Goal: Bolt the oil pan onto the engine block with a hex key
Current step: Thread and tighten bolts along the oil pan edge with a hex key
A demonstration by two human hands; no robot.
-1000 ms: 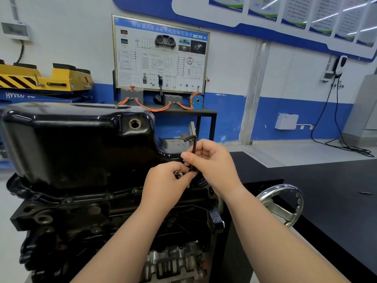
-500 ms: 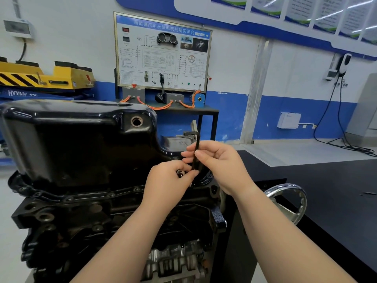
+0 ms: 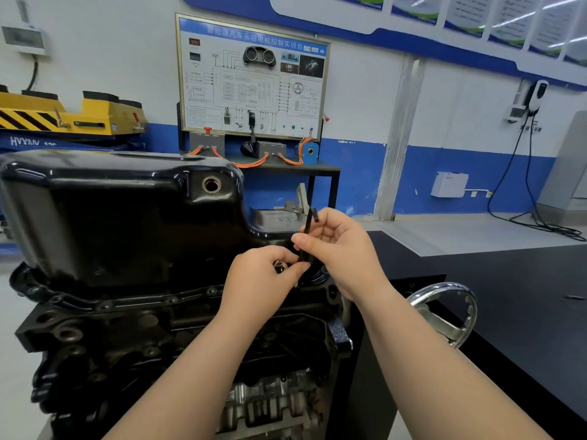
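Under the pan (image 3: pixel 111 217) sits the block (image 3: pixel 127 338). At the pan's right flange, the right hand (image 3: pixel 343 249) pinches the key (image 3: pixel 305 239) upright. The left hand (image 3: pixel 260 277) pinches what looks like a bolt (image 3: pixel 281 266). The bolt is probably being started; next, the key needs squaring into its socket.

Oil pan (image 3: pixel 111 217) atop engine block (image 3: pixel 127 338); hex key (image 3: pixel 307 224) upright.

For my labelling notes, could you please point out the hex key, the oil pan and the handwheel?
hex key (image 3: pixel 307 224), head view, long shaft.
oil pan (image 3: pixel 120 217), head view, side wall.
handwheel (image 3: pixel 444 287), head view, rim.
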